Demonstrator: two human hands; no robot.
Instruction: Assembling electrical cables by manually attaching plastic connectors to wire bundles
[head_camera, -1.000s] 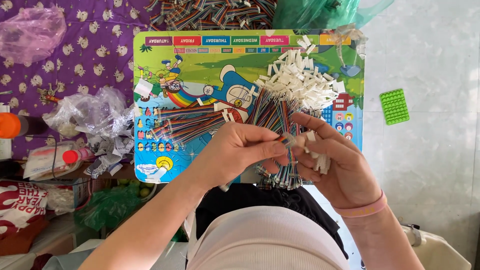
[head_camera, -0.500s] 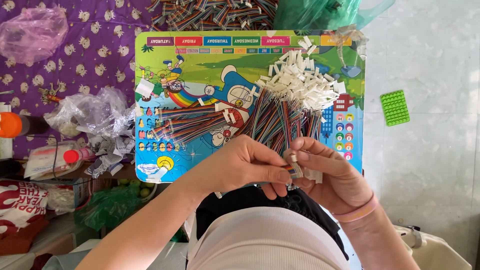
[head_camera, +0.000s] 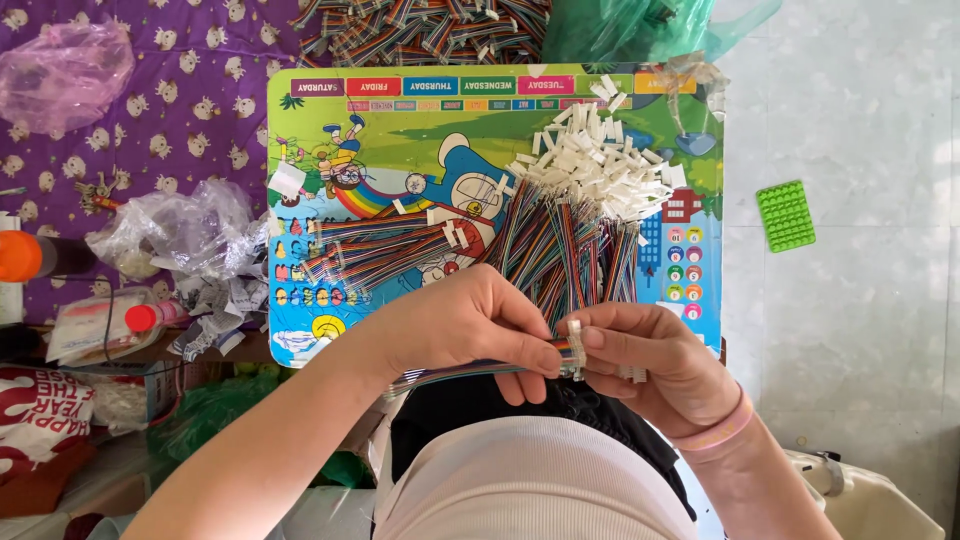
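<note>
Head view: left hand (head_camera: 470, 325) pinches rainbow ribbon cable (head_camera: 470, 372) at lower centre of frame; right hand (head_camera: 650, 360) grips white connector (head_camera: 576, 348) at cable end, fingers closed. Cable pile (head_camera: 560, 245) on cartoon board (head_camera: 400, 140) above. Green block (head_camera: 786, 214) at right.

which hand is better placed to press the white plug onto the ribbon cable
Probably the right hand: its fingers already pinch the white plug, while the left hand grips the ribbon cable.
</note>
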